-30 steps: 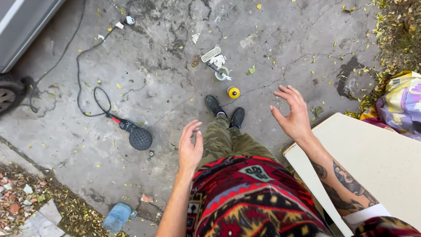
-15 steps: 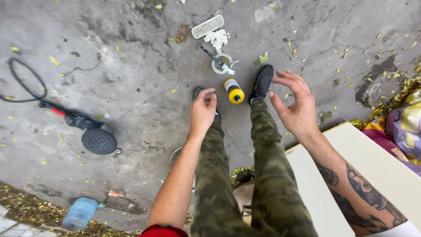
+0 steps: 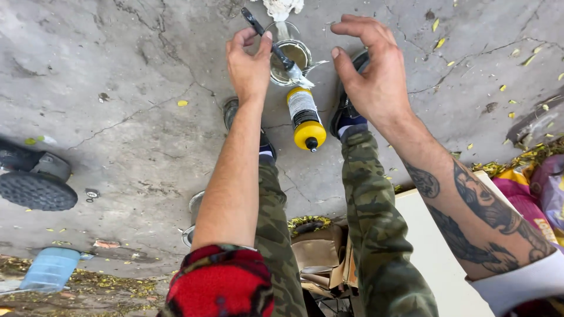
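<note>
black sanding disc [image 3: 36,189] left | pale blue container [image 3: 51,268], blurred, lower left | white board [image 3: 437,258] right

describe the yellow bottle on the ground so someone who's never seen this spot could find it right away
On the cracked concrete ground, look between the person's two dark shoes. The bottle lies on its side there, below the open can; it alone has a bright yellow cap end and a pale label.
</note>
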